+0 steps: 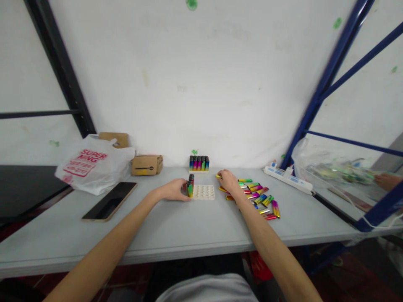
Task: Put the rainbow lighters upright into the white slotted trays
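Observation:
A white tray [204, 192] with rows of round slots lies on the table in front of me. Several shiny lighters [190, 186] stand upright along its left end. My left hand [174, 190] is curved around that end, thumb at the near corner and fingers behind, beside the standing lighters. To the right of the tray, my right hand [229, 182] has its fingers closed on a yellow lighter [218, 176] at the left edge of a loose pile. Lying there are many metallic multicoloured lighters [260, 199], partly hidden by my right forearm.
Against the wall stands a filled tray of lighters [199, 163]. At left are a cardboard box [147, 165], a white plastic bag [94, 163] and a phone [110, 201]. A power strip [288, 179] lies at right, near a blue frame post [310, 113]. Another person's hand [388, 181] shows beyond.

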The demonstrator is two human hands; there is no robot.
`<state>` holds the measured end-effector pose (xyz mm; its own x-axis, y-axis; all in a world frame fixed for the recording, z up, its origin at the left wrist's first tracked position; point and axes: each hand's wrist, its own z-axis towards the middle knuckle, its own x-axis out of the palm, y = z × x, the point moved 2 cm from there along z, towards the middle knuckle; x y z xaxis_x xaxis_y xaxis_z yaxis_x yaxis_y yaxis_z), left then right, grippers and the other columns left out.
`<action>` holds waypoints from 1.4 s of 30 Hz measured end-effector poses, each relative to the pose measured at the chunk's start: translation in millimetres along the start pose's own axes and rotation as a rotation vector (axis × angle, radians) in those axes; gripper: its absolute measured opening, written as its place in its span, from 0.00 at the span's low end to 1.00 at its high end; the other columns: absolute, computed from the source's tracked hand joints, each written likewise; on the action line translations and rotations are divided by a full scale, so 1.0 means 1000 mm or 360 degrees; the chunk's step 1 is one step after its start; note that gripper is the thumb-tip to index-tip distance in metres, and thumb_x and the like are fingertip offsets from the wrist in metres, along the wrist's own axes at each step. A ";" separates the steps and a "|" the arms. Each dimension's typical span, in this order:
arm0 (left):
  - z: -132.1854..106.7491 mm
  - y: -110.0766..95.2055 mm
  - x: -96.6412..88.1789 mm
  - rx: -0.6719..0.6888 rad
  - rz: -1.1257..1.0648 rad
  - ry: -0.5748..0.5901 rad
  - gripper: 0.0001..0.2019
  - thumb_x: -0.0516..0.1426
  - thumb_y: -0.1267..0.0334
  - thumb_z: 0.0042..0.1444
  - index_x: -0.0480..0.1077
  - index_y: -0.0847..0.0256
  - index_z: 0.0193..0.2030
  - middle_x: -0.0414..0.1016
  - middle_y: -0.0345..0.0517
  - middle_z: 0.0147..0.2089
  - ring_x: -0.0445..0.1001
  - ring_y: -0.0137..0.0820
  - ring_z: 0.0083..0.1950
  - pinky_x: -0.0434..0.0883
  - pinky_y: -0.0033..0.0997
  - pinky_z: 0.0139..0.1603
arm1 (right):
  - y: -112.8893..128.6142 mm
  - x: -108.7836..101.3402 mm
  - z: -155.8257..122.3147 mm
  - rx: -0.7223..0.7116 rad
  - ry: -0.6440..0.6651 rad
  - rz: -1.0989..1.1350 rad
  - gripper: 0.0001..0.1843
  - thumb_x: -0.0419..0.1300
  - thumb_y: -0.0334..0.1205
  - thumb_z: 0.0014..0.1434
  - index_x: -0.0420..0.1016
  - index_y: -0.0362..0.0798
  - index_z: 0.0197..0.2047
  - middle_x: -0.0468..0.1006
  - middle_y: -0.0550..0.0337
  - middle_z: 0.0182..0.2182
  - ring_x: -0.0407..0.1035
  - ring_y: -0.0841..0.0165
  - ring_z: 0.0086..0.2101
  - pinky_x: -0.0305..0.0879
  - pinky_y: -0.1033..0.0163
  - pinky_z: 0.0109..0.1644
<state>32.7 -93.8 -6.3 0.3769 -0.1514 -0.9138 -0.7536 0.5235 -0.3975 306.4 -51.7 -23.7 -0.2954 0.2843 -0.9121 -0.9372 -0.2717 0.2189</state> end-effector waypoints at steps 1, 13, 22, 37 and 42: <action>-0.001 0.000 0.000 -0.0003 0.0002 -0.0013 0.31 0.66 0.41 0.39 0.74 0.64 0.43 0.77 0.48 0.40 0.73 0.39 0.38 0.68 0.33 0.37 | 0.002 -0.003 0.000 -0.0040 -0.0071 0.0090 0.11 0.55 0.34 0.65 0.78 0.43 0.46 0.78 0.45 0.45 0.72 0.62 0.46 0.64 0.61 0.53; 0.001 -0.006 0.003 0.0041 -0.0080 -0.0111 0.33 0.66 0.38 0.40 0.74 0.64 0.44 0.77 0.48 0.40 0.73 0.39 0.38 0.67 0.33 0.38 | 0.031 -0.019 -0.016 -0.0172 -0.0050 0.1311 0.26 0.47 0.59 0.68 0.75 0.46 0.45 0.65 0.67 0.23 0.58 0.74 0.22 0.55 0.69 0.25; 0.003 -0.010 0.005 0.0085 -0.0063 -0.0129 0.30 0.66 0.38 0.41 0.75 0.63 0.41 0.77 0.46 0.36 0.72 0.39 0.35 0.66 0.32 0.35 | 0.031 -0.018 -0.019 -0.0080 -0.0159 0.1340 0.22 0.55 0.52 0.63 0.69 0.48 0.55 0.70 0.68 0.24 0.60 0.73 0.23 0.59 0.68 0.29; 0.005 -0.017 0.011 0.0115 0.0011 -0.0162 0.28 0.64 0.38 0.43 0.73 0.63 0.36 0.75 0.46 0.33 0.71 0.37 0.32 0.64 0.33 0.32 | 0.046 -0.004 -0.019 -0.0012 0.0166 0.1789 0.20 0.49 0.60 0.65 0.64 0.51 0.43 0.62 0.71 0.22 0.57 0.74 0.20 0.60 0.69 0.25; 0.004 -0.017 0.010 0.0107 -0.0012 -0.0176 0.27 0.65 0.39 0.42 0.75 0.63 0.37 0.76 0.45 0.33 0.71 0.37 0.32 0.64 0.32 0.32 | 0.046 -0.006 -0.019 0.0125 -0.0116 0.1275 0.28 0.46 0.65 0.63 0.64 0.49 0.27 0.60 0.66 0.19 0.57 0.71 0.24 0.52 0.67 0.26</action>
<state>52.0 -100.9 -8.6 0.4422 -0.0642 -0.8946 -0.7142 0.5782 -0.3945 268.3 -83.7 -15.2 -0.8917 0.0906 -0.4435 -0.4451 -0.3540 0.8225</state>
